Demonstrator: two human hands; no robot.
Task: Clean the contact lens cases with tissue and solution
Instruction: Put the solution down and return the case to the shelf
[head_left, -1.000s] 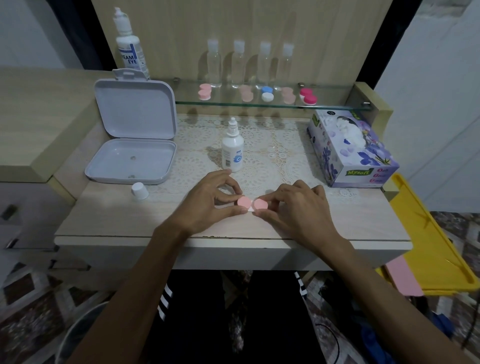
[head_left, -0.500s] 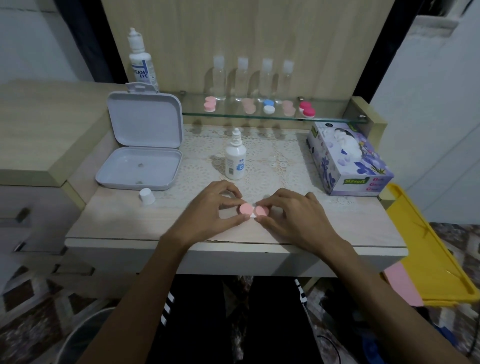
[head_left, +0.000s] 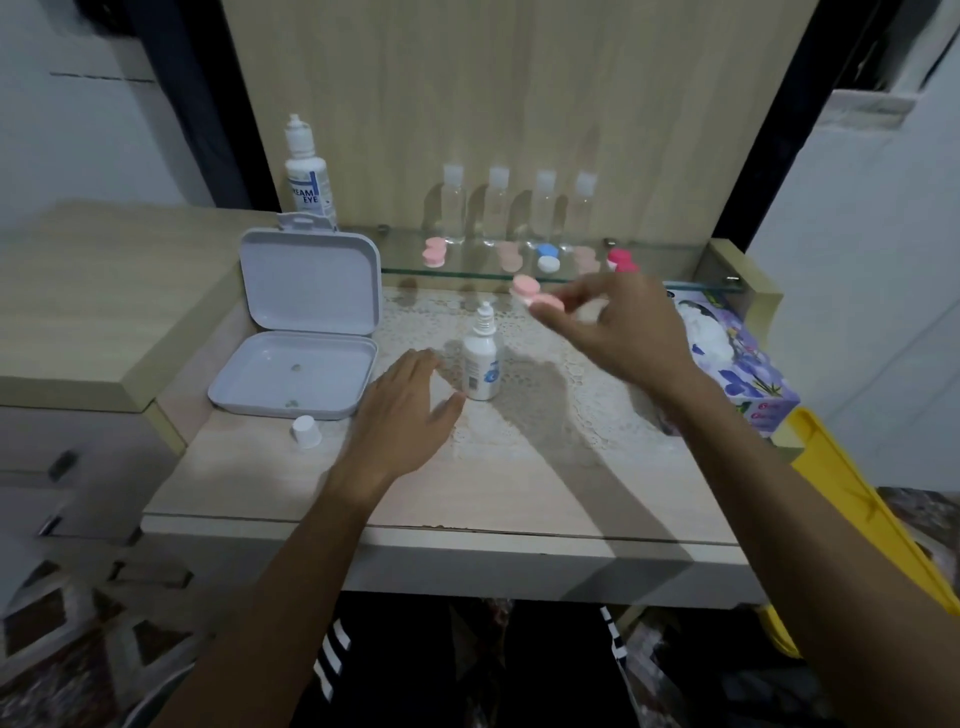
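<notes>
My right hand (head_left: 618, 332) pinches a pink contact lens case (head_left: 532, 294) and holds it up in the air near the glass shelf (head_left: 670, 270). With fingers spread and holding nothing, my left hand (head_left: 405, 410) hovers over the table just left of the small white solution bottle (head_left: 482, 358), whose cap (head_left: 305, 431) lies off by the front of the box. Several other lens cases sit on the shelf: pink (head_left: 434, 252), pale pink (head_left: 509, 257), blue and white (head_left: 548, 258), red (head_left: 622, 260). A floral tissue box (head_left: 737, 364) stands at the right, partly hidden by my right arm.
An open white plastic box (head_left: 306, 332) stands at the left of the table. A large solution bottle (head_left: 307, 171) is behind it. Several clear small bottles (head_left: 519, 208) line the back of the shelf. A yellow tray (head_left: 857, 509) juts out at the right edge.
My right hand lifted the pink case off the table toward the shelf. My left hand let go of it and moved left and back, beside the solution bottle.
</notes>
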